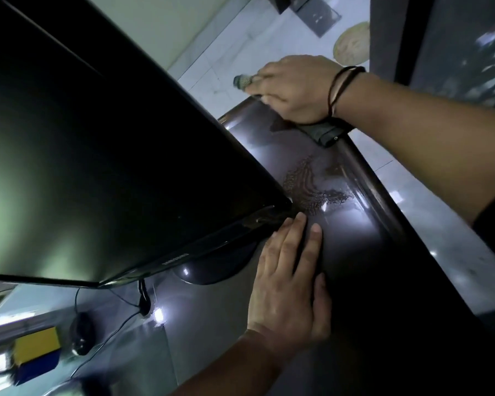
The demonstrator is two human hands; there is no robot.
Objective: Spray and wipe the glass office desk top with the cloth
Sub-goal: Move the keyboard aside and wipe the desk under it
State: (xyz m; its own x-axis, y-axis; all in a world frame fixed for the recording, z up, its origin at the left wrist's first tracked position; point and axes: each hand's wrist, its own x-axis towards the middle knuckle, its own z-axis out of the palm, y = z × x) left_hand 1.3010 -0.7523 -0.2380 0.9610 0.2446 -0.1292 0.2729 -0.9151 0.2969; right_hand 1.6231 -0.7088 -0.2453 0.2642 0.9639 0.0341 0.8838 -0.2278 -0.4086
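— What's nearest?
— The left hand [290,277] lies flat, fingers straight, on the dark glass desk [363,252], fingertips by the monitor [103,144] corner.
— Free room?
— A bare strip between monitor and the desk's right edge, with spray droplets [312,187] (a wet patch).
— Farther?
— The right hand [295,90] grips the cloth [325,132], pressing it at the far corner.

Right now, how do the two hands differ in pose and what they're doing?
The right hand is at the desk's far corner, fingers curled round a dark cloth that it presses onto the glass desk top; the left hand lies flat with straight fingers and holds nothing. The right wrist carries a dark cord bracelet; the left wrist is bare. The left hand sits beside the monitor corner, short of the spray droplets. Both touch the glass.
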